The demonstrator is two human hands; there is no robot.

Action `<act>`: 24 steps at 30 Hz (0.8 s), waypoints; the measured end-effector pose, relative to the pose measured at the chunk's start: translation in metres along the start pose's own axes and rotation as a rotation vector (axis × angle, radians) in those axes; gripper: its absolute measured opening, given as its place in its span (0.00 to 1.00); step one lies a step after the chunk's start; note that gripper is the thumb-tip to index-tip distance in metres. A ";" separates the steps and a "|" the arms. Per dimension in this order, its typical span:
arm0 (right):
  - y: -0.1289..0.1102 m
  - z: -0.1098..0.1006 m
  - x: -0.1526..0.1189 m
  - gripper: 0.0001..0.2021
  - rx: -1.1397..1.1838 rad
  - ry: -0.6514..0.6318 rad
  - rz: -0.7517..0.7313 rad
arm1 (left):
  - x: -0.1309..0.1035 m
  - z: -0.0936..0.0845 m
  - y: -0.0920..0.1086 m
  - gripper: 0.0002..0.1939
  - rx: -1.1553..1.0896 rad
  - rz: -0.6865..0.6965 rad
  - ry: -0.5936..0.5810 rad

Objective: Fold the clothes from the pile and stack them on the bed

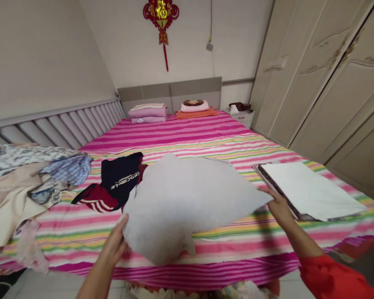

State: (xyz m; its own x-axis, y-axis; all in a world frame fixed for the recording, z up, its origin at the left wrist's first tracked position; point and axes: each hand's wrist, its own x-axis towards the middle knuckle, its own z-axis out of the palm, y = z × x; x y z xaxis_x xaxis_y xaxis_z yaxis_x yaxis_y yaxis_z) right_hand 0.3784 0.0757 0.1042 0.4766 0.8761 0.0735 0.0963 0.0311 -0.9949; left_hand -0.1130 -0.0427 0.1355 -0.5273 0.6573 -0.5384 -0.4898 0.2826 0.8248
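Note:
A large pale grey cloth-like piece (190,195) is stretched out above the striped bed cover, with an uneven lower edge. Whether it is a garment I cannot tell. My left hand (114,241) is closed on its left edge, and my right hand (279,208) pinches its pointed right corner. Behind its left side lies a dark navy and maroon printed shirt (121,176). Close to my right hand is a flat stack (308,187) with a white sheet-like layer on top and darker edges below.
Rumpled clothes (25,178) are heaped along the left. Folded purple bedding (148,112) and a pink pillow (193,106) sit by the headboard (193,89). A white railing (65,120) bounds the left side; a wardrobe (324,70) stands at right. Frilly fabric items show below the bed's front edge.

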 end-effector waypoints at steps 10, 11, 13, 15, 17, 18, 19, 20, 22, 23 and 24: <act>0.076 -0.022 -0.059 0.09 0.472 0.120 0.631 | 0.016 -0.037 -0.145 0.14 -0.093 -0.088 -0.101; 0.071 -0.020 -0.062 0.09 0.496 0.086 0.706 | 0.018 -0.038 -0.151 0.14 -0.072 -0.089 -0.077; 0.061 -0.013 -0.065 0.12 0.507 0.032 0.824 | 0.019 -0.037 -0.161 0.14 0.025 -0.109 -0.050; 0.053 -0.005 -0.065 0.15 0.474 0.002 0.884 | 0.017 -0.035 -0.162 0.14 0.180 -0.145 -0.053; 0.046 0.001 -0.060 0.15 0.422 -0.008 0.876 | 0.011 -0.030 -0.150 0.14 0.257 -0.150 -0.080; 0.044 0.003 -0.056 0.14 0.402 -0.007 0.855 | 0.006 -0.027 -0.140 0.13 0.240 -0.129 -0.104; 0.041 0.003 -0.051 0.13 0.391 -0.003 0.830 | 0.000 -0.023 -0.127 0.12 0.192 -0.095 -0.126; 0.038 0.003 -0.046 0.11 0.391 -0.001 0.804 | -0.006 -0.019 -0.113 0.13 0.128 -0.054 -0.140; 0.033 0.000 -0.036 0.08 0.416 0.000 0.744 | -0.018 -0.012 -0.087 0.17 0.015 0.018 -0.128; 0.031 -0.002 -0.032 0.07 0.443 0.003 0.700 | -0.023 -0.010 -0.078 0.18 -0.028 0.040 -0.102; 0.030 -0.005 -0.029 0.06 0.480 0.007 0.656 | -0.028 -0.008 -0.073 0.19 -0.070 0.046 -0.080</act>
State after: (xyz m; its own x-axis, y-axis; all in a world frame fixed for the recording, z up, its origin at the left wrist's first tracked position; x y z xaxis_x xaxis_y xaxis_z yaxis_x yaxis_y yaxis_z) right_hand 0.3717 0.0484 0.0720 0.3113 0.7849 -0.5358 -0.5886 -0.2834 -0.7571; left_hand -0.0685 -0.0872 0.0892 -0.4946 0.7228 -0.4827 -0.5152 0.2035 0.8326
